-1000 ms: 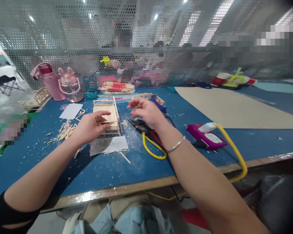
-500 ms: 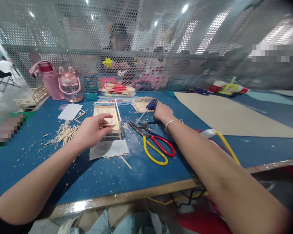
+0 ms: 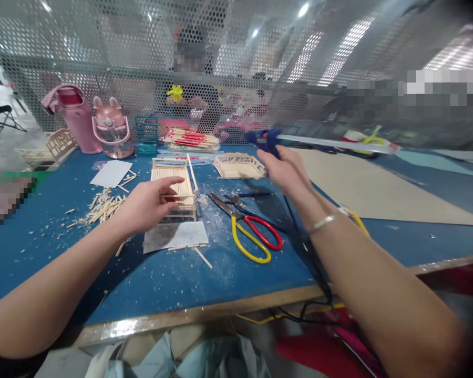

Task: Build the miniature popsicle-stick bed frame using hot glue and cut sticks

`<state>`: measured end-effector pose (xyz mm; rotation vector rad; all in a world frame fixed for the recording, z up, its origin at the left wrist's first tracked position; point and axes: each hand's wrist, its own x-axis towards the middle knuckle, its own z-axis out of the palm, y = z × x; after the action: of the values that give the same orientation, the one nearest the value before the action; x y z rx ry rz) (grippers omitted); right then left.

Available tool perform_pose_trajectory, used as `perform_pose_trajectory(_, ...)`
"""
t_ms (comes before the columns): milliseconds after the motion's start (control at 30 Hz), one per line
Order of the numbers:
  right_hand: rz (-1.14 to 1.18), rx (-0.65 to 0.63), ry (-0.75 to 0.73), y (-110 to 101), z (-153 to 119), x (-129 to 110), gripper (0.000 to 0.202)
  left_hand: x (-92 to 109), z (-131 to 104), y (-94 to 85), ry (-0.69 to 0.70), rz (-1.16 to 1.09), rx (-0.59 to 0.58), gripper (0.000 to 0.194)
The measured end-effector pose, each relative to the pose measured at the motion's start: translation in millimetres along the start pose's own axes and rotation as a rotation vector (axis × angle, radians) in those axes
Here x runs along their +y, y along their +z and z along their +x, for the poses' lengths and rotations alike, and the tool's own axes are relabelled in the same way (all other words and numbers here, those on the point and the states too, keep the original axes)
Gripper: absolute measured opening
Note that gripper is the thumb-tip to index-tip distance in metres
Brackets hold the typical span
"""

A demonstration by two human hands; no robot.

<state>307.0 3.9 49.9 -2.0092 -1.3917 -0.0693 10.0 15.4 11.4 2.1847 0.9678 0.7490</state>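
My right hand (image 3: 281, 167) is raised over the table, wrapped round a dark blue glue gun (image 3: 265, 139) with a long clear glue stick jutting out to the right. A wooden stick frame (image 3: 173, 177) with a slatted bed and raised rails stands at the centre left. My left hand (image 3: 153, 202) is at its near left side, thumb and fingers round the near rail. A smaller low stick piece (image 3: 238, 167) sits farther back. Scissors (image 3: 256, 239) with one red and one yellow handle lie between my hands, beside dark pliers (image 3: 236, 202).
Loose stick pieces (image 3: 104, 206) and white paper (image 3: 111, 173) lie left. A pink bottle (image 3: 79, 123), a clear bottle (image 3: 112, 131) and bundled sticks (image 3: 191, 139) stand behind. Beige board (image 3: 362, 189) covers the right; a person sits beyond the mesh.
My right hand has lifted the glue gun off the table and turned it, its stick now pointing right. My left hand stays at the stick frame.
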Motion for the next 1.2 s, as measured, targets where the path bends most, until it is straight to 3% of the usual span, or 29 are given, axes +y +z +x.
perform_pose_trajectory(33, 0.051, -0.015, -0.017, -8.3, -15.8, -3.2, 0.036, 0.6, 0.1, 0.0, -0.005, -0.006, -0.006, 0.052)
perform_pose_trajectory(100, 0.350, -0.139, -0.059, -23.3, -50.3, -8.0, 0.029, 1.1, 0.3, 0.2, -0.004, -0.016, -0.010, 0.053)
perform_pose_trajectory(167, 0.505, -0.282, -0.114, -33.4, -83.6, -10.2, 0.024, 0.9, 0.7, 0.5, 0.005, -0.016, -0.004, 0.054)
perform_pose_trajectory(267, 0.422, -0.349, -0.161, -36.1, -120.8, -9.8, 0.032, 0.8, 1.0, 1.0, -0.002, -0.006, 0.006, 0.054)
perform_pose_trajectory(367, 0.332, -0.357, -0.238, -27.8, -138.4, -9.9, 0.030, 1.6, 1.1, 1.6, -0.005, 0.010, 0.029, 0.054)
perform_pose_trajectory(633, 0.348, -0.433, -0.270, -7.0, -140.0, -18.7, 0.031, 2.1, 1.8, 2.8, -0.005, 0.050, 0.061, 0.054)
perform_pose_trajectory(1200, 0.425, -0.419, -0.384, 0.5, -136.9, -24.4, 0.039, -0.8, 1.7, 3.3, 0.018, 0.038, 0.055, 0.051)
